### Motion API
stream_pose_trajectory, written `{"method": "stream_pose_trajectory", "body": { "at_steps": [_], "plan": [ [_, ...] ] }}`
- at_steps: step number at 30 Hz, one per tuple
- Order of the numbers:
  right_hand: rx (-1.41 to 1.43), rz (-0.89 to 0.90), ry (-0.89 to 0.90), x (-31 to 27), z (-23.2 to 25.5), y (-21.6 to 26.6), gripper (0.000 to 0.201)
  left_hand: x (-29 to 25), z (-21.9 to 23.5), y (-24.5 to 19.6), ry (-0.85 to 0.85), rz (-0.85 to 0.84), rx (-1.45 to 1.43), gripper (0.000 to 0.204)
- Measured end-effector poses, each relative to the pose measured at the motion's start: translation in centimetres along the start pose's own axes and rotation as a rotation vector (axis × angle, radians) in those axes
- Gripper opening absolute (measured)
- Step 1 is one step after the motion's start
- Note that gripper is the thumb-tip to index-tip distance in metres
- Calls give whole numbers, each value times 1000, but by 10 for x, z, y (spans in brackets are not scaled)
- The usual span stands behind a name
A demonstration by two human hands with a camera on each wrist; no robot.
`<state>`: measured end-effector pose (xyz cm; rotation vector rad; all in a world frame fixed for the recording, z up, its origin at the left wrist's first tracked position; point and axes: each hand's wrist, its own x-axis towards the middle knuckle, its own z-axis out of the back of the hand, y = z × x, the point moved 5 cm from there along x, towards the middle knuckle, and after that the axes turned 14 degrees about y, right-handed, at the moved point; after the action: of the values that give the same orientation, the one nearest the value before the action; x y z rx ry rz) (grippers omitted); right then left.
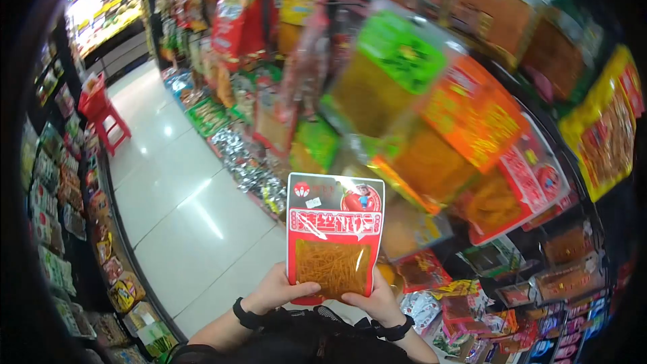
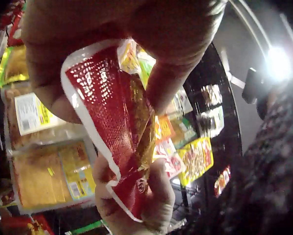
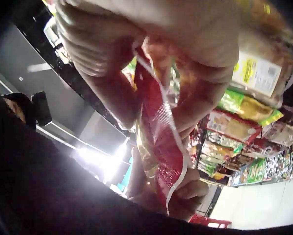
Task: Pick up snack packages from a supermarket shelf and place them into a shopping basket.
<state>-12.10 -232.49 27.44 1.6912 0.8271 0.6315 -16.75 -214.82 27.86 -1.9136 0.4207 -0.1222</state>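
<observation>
A red and clear packet (image 1: 335, 236) of orange-brown shreds is held upright in front of the body, its printed side facing the head camera. The left hand (image 1: 278, 288) grips its lower left corner and the right hand (image 1: 377, 302) its lower right corner, each thumb on the front. In the left wrist view the left hand (image 2: 122, 29) pinches the packet's red edge (image 2: 107, 98), with the other hand at the far end. From the right wrist, the right hand (image 3: 151, 39) pinches the packet (image 3: 161, 127) too; fingers behind it are partly hidden.
Hanging food packets, among them a green-topped one (image 1: 404, 50) and an orange one (image 1: 475, 114), fill the rack at right. A tiled aisle floor (image 1: 195, 209) runs at left, with a red stool (image 1: 106, 118) and another stocked shelf (image 1: 57, 229).
</observation>
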Motion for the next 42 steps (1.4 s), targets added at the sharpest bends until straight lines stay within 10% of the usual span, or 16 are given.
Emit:
{"method": "stream_pose_trajectory", "body": {
  "at_steps": [4, 14, 17, 30, 42],
  "plan": [
    [9, 27, -78, 82, -64, -20, 54, -58, 78, -21, 65, -84, -96, 45],
    [-417, -116, 348, 239, -202, -75, 49, -190, 217, -40, -529, -201, -3, 33],
    [-152, -197, 422, 277, -245, -83, 46, -216, 245, -45, -657, -245, -78, 30],
    [11, -305, 903, 513, -324, -95, 30, -233, 415, -140, -1058, -388, -134, 18],
    [-20, -426, 908, 682, -414, -137, 18, -273, 583, -176, -1116, -425, -158, 17]
  ]
}}
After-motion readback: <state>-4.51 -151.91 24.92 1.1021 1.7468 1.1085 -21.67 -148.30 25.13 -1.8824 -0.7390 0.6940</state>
